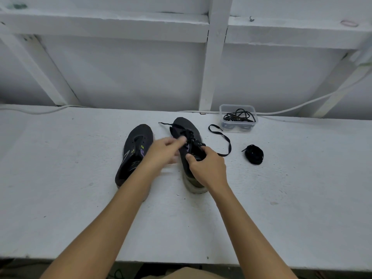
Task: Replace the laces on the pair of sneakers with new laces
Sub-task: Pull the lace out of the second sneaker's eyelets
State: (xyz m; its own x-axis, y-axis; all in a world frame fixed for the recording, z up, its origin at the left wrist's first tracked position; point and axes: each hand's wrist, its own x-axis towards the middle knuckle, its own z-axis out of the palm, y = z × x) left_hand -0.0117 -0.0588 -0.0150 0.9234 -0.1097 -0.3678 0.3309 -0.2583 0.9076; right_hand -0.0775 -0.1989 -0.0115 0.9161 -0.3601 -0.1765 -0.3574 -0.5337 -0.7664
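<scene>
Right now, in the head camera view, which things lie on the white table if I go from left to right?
Unlaced sneaker → left hand → laced sneaker → right hand → loose lace end → clear plastic box of laces and, nearer, coiled black lace, both far right.

Head view, forward and down, near white table [80, 198]
</scene>
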